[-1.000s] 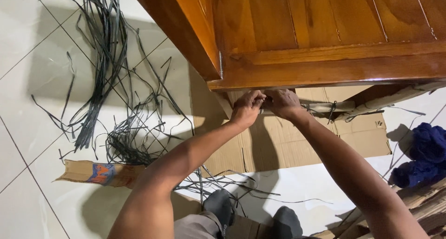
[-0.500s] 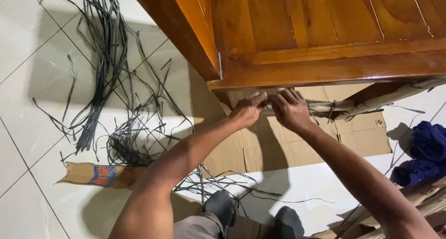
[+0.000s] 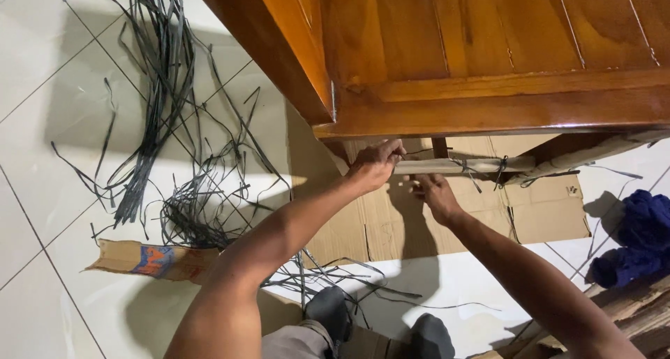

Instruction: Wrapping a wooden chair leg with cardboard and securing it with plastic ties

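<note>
Here the left hand (image 3: pixel 373 165) grips one wrapped bar (image 3: pixel 460 166); the right hand (image 3: pixel 434 191), fingers loose, touches it from below.

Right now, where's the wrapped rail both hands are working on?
Head view, upper centre-right: the wrapped rail runs level just under the wooden furniture, above the flattened cardboard; left hand grips its left end, right hand just below.

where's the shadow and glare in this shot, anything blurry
Head view: sharp overall; the wooden furniture casts a dark shadow on the white tile floor among the black strips; soft sheen along its varnished edge; left hand and right hand sit in shade, unblurred.
</note>
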